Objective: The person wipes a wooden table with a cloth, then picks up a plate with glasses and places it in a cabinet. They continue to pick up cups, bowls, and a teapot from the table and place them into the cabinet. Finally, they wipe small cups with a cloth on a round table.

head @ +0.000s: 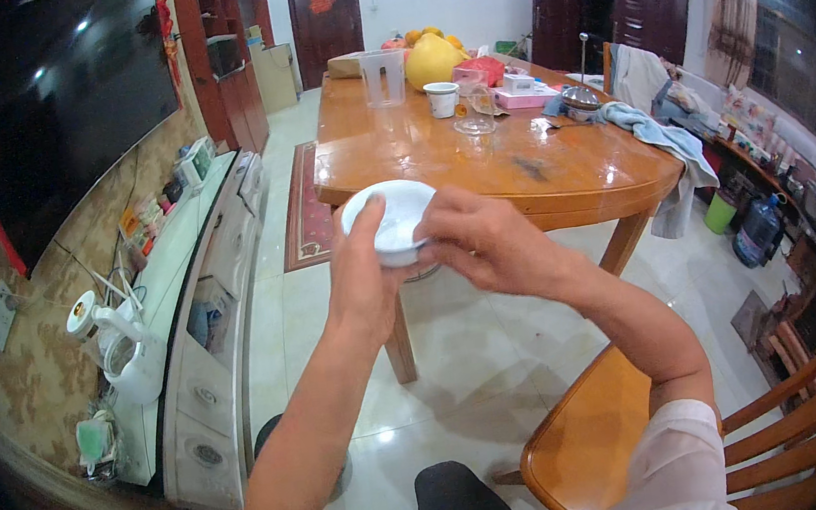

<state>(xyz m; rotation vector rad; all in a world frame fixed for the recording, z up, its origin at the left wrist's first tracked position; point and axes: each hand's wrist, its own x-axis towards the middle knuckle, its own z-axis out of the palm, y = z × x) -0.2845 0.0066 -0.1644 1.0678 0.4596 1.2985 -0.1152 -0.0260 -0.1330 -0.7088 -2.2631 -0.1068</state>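
Observation:
Both hands hold a white bowl (396, 215) in the air, just off the near left corner of the wooden table (522, 193). My left hand (366, 267) grips its left side, the thumb over the rim and fingers hidden behind. On the right, my right hand (474, 240) pinches the rim, with the fingers bent around it. The bowl is tilted so its inside shows. Farther back on the tabletop are a clear plastic pitcher (383, 80), a white cup (442, 100) and a clear glass vessel (475, 115).
A yellow pomelo (431, 62), a pink box (522, 97) and a light blue towel (654, 129) lie on the table. A wooden chair (586, 431) is at the lower right. Along the left wall, a low cabinet (202, 369) bears a white kettle (135, 365) under a large television (72, 89).

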